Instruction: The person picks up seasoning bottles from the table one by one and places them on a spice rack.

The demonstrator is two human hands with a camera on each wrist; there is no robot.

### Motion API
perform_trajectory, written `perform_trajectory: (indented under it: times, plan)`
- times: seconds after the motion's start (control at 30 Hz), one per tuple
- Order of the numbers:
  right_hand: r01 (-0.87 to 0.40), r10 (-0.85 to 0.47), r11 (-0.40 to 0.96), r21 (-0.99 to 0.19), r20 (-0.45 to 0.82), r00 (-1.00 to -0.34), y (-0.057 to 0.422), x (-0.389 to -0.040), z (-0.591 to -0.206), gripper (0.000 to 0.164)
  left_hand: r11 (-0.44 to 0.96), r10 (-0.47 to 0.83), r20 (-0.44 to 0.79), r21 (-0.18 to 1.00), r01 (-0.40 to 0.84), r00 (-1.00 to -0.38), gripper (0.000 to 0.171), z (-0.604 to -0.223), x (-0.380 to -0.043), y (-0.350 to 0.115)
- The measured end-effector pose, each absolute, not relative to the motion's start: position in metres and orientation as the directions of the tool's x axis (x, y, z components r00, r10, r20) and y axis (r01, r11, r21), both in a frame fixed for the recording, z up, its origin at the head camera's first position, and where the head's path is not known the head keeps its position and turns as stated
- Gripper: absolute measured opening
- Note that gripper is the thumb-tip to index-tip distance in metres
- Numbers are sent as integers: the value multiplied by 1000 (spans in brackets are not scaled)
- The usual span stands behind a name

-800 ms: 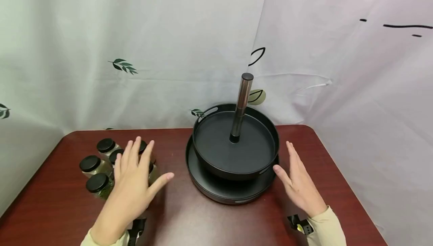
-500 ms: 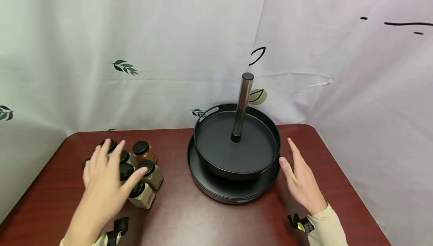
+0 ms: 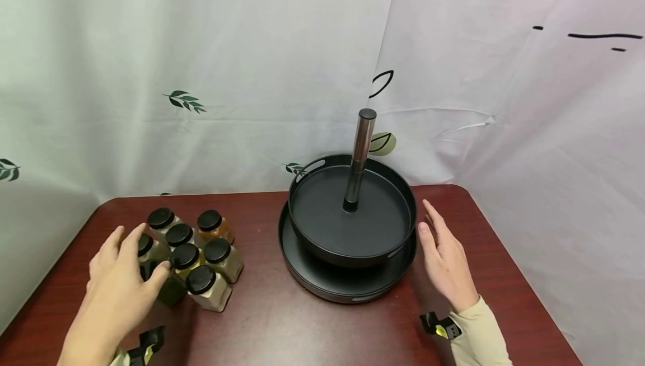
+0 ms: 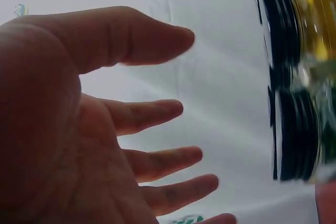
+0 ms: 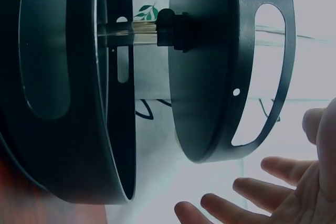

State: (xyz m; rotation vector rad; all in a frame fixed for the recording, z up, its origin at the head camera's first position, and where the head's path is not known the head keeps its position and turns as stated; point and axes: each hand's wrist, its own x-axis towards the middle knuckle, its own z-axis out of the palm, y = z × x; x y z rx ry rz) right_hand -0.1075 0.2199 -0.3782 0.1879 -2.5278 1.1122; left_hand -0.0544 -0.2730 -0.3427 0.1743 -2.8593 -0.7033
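My left hand [image 3: 113,287] hovers at the left of a cluster of spice jars with black lids, fingers spread and holding nothing. In the left wrist view a gap shows between its fingers and the lid of a jar with dark green contents [image 4: 296,135]. Nearby are a jar of pale powder [image 3: 214,293], an olive-toned jar [image 3: 232,265] and an orange one [image 3: 224,231]. A black two-tier round rack, its upper tray [image 3: 322,209] on a metal post [image 3: 360,148], stands mid-table. My right hand [image 3: 445,265] is at its right side, fingers extended, apart from the rack in the right wrist view.
Everything stands on a reddish-brown table [image 3: 282,338] with rounded back corners. A white curtain [image 3: 252,64] with leaf prints hangs close behind it. The rack's lower tray [image 3: 347,287] extends out beneath the upper one, toward the front.
My left hand has moved left and slightly down, uncovering most of the jars. My right hand has stayed beside the rack with only a slight shift. The jars and rack look unmoved.
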Motion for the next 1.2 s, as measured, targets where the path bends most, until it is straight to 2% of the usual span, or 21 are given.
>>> perform_trajectory:
  times: [0.17, 0.37, 0.57, 0.77, 0.93, 1.2]
  plan:
    - [-267, 17, 679, -684, 379, -925, 217, -110, -379, 50, 885, -174, 124, 455, -100, -977, 79, -347, -52, -288]
    - [-295, -15, 664, -687, 383, -924, 214, -111, -380, 52, 872, -269, -62, 408, -270, -961, 92, -350, -54, -299]
    - [-290, -14, 661, -692, 375, -927, 213, -112, -380, 52, 870, -271, -141, 387, -305, -952, 102, -354, -56, -308]
    - [-273, 9, 670, -690, 376, -927, 212, -111, -381, 51, 856, -298, -277, 345, -384, -913, 108, -357, -60, -312]
    - [-288, 11, 667, -687, 395, -918, 211, -111, -383, 50, 869, -276, -323, 317, -378, -905, 106, -363, -63, -315]
    - [-286, 17, 676, -679, 403, -915, 212, -112, -384, 50, 884, -199, -345, 342, -320, -917, 102, -370, -70, -317]
